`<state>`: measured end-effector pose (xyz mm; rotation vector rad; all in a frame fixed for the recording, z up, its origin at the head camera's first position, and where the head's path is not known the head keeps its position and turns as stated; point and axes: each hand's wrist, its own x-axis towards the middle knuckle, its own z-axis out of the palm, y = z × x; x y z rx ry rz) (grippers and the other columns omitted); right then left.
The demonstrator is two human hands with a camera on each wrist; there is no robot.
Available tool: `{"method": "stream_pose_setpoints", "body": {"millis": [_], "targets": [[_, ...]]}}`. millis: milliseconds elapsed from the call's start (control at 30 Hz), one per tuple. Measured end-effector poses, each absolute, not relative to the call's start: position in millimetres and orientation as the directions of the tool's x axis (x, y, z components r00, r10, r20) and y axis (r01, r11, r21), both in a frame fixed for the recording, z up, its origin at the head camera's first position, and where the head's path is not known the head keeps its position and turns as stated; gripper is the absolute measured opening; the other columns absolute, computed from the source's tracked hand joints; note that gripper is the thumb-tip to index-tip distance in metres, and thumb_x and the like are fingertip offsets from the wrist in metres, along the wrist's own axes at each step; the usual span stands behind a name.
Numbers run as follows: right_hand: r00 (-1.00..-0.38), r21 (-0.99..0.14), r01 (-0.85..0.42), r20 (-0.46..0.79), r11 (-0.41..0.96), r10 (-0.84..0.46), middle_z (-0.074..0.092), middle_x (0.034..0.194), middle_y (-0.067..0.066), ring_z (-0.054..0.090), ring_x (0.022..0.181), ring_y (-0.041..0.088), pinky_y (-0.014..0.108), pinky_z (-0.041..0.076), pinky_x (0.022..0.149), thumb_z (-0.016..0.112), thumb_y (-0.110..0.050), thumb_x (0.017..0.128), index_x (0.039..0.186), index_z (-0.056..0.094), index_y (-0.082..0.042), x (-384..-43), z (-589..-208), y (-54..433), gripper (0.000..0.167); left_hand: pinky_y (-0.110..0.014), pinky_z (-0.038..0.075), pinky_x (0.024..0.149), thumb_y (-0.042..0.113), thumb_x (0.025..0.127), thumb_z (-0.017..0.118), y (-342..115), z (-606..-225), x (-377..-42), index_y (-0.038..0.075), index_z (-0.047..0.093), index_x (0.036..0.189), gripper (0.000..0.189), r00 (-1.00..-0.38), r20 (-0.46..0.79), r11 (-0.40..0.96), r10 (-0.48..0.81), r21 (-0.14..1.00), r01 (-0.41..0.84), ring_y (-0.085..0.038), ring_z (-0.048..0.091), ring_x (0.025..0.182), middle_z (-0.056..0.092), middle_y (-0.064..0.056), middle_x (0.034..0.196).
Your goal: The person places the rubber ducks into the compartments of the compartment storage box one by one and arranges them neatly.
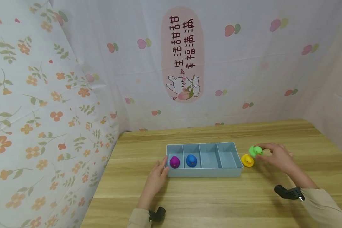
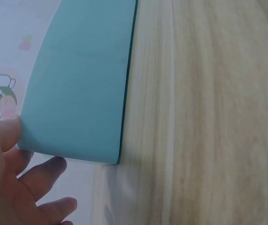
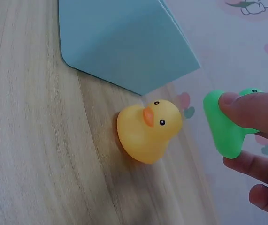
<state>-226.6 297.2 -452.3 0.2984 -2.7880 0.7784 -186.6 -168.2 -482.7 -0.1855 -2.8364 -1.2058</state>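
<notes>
A light blue tray (image 1: pixel 203 172) with several compartments stands on the table. In its leftmost compartment sits a purple rubber duck (image 1: pixel 174 162); the neighbouring one holds a blue rubber duck (image 1: pixel 191 160). My left hand (image 1: pixel 157 177) rests at the tray's left end, fingers loosely extended, thumb (image 2: pixel 9 133) at the rim in the left wrist view. To the right of the tray, my right hand (image 1: pixel 277 156) pinches a green rubber duck (image 1: pixel 256 151) between thumb and fingers, raised above the table. Just below it, a yellow rubber duck (image 3: pixel 148 131) sits beside the tray's right end.
The wooden table (image 1: pixel 205 202) meets a patterned white curtain (image 1: pixel 239 79) at its back edge. Another curtain with orange flowers (image 1: pixel 45 126) hangs along the left side. Black straps with small devices (image 1: pixel 290 192) are worn on both wrists.
</notes>
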Motion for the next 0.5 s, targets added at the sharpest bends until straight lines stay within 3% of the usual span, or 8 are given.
{"method": "stream_pose_setpoints", "body": {"millis": [233,500], "targets": [[-0.944,-0.466,-0.275,0.298,0.841,-0.143,0.066,0.103,0.022,0.050,0.092,0.042,0.043,0.027,0.064,0.077,-0.024,0.079,0.116,0.066,-0.005,-226.6,-448.5,289.2,0.043,-0.070,0.030,0.102,0.030,0.101,0.046,-167.6,-483.3,-186.5,0.017,0.040,0.147,0.048,-0.991,0.102,0.689,0.091,0.712,0.137,-0.046,0.032,0.137,0.046,-0.020,0.143],[-0.944,-0.504,-0.284,0.298,0.816,-0.145,0.065,0.107,0.022,0.050,0.091,0.037,0.044,0.024,0.066,0.077,-0.030,0.080,0.116,0.066,-0.007,-228.1,-444.4,278.0,0.044,-0.069,0.029,0.103,0.030,0.101,0.046,-166.6,-482.4,-186.2,0.017,0.040,0.147,0.048,-0.992,0.098,0.694,0.085,0.709,0.129,-0.046,0.032,0.137,0.046,-0.021,0.143]]}}
